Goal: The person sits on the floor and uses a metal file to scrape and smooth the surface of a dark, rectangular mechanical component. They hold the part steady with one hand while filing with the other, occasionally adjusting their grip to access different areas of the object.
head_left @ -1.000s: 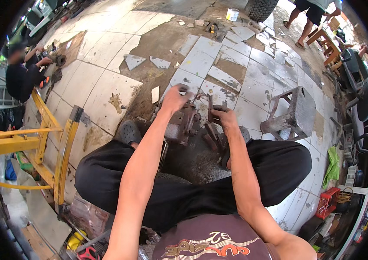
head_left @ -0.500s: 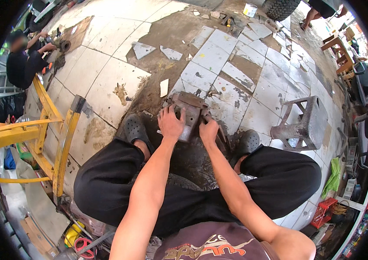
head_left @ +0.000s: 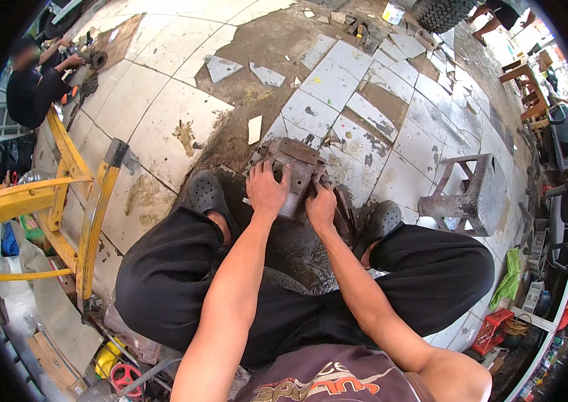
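Observation:
A heavy, brown-grey, blocky metal casting (head_left: 297, 155) stands on the wet, dirty floor between my feet. Small holes dot its face, and a flat plate-like piece lies across its far end. My left hand (head_left: 268, 191) grips its left side, fingers spread over the top and thumb toward the middle. Against the casting's right side, my right hand (head_left: 321, 204) is closed, fingers curled at a small dark part near the edge. What exactly those fingertips pinch is hidden.
A grey plastic stool (head_left: 484, 194) stands to the right. Broken tiles (head_left: 220, 68) lie beyond the casting. On the left is a yellow metal frame (head_left: 96, 221), with another person (head_left: 36, 87) working past it. A red crate (head_left: 493, 331) sits at lower right.
The view has shifted slightly. My right hand has moved a little nearer to me along the casting's right side; my left hand keeps its hold.

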`<action>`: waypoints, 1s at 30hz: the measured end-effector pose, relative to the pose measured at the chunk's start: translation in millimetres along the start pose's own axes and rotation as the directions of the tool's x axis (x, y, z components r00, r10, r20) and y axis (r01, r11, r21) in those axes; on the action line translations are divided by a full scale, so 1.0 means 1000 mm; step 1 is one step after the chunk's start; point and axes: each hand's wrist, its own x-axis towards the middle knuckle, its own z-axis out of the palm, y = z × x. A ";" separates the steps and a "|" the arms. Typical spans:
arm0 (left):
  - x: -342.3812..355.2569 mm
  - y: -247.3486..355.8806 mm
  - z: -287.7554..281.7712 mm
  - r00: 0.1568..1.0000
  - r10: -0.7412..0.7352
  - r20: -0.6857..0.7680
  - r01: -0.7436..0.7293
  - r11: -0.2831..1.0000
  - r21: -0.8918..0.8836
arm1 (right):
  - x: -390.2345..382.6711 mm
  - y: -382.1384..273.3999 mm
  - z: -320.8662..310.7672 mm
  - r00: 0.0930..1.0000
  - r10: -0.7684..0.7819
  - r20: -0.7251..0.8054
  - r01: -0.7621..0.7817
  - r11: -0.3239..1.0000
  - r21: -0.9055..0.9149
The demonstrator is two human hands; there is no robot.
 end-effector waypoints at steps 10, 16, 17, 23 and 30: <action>-0.001 0.000 -0.001 1.000 -0.021 -0.007 0.021 1.000 -0.009 | 0.017 0.001 0.000 0.997 0.002 0.075 0.008 0.992 -0.130; 0.000 0.000 0.000 0.999 -0.021 -0.024 0.021 1.000 -0.014 | -0.009 0.012 0.010 0.993 -0.122 -0.002 0.121 0.989 -0.087; -0.002 0.001 -0.001 1.000 -0.013 -0.024 0.013 1.000 0.002 | 0.005 0.012 0.007 0.996 -0.082 0.038 0.085 0.992 -0.092; -0.001 0.001 -0.003 1.000 -0.003 -0.025 0.002 0.999 -0.044 | -0.028 0.009 0.009 0.990 -0.130 -0.051 0.131 0.991 0.016; -0.002 -0.001 0.001 0.999 0.019 -0.030 -0.021 0.998 -0.061 | -0.005 0.019 0.024 0.990 -0.065 -0.123 0.058 0.997 -0.053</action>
